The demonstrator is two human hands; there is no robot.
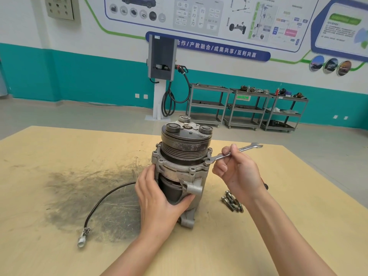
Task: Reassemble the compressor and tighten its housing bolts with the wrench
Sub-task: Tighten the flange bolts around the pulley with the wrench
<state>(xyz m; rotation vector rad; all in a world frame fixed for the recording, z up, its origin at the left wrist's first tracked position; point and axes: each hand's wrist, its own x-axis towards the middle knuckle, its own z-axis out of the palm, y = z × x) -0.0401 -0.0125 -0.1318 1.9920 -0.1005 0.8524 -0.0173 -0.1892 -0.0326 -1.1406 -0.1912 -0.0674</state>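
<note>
Here the left hand grips the upright compressor on the desk; the right hand pinches the wrench; loose bolts and a black cable lie beside.

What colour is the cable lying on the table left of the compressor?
Black, with a pale grey plug at its end; the cable shows best in the head view.

The compressor is standing upright near the middle of the surface, pulley end up. The left hand is wrapping its lower body from the left. The right hand, to its right, is holding the wrench, whose near jaw is sitting on a bolt at the housing's right rim. Loose bolts are lying on the surface to the right, under the right wrist. A cable is trailing left and forward. Carts are standing behind, beside a charging post.
</note>
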